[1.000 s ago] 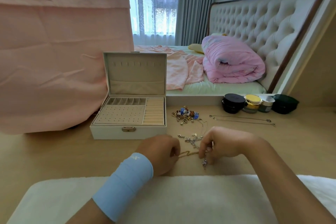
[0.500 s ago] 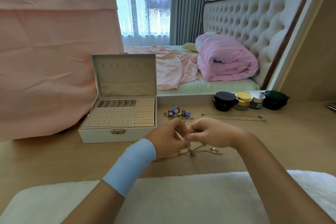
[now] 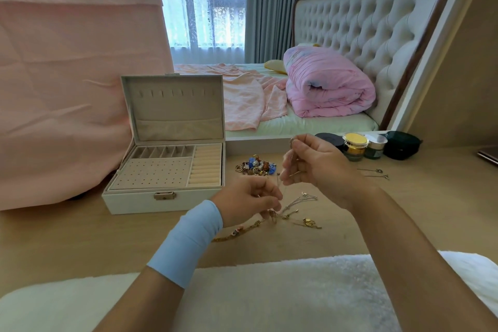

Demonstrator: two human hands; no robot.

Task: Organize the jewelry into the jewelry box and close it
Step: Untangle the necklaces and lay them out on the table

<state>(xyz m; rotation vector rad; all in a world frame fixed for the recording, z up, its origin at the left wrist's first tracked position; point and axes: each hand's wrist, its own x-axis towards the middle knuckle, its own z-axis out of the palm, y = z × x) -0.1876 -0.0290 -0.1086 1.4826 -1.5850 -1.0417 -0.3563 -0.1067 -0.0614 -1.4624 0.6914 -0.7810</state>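
The right hand [image 3: 320,170], up high, and the left hand [image 3: 248,202], lower, both pinch one thin chain [image 3: 282,186]. Left of the left hand sits the jewelry box [image 3: 164,170], lid up, trays showing. Loose jewelry [image 3: 308,222] lies under the hands.

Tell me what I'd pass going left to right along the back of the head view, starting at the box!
Jewelry box → pile of charms → gold-lidded jar → silver-lidded jar → dark pouch.
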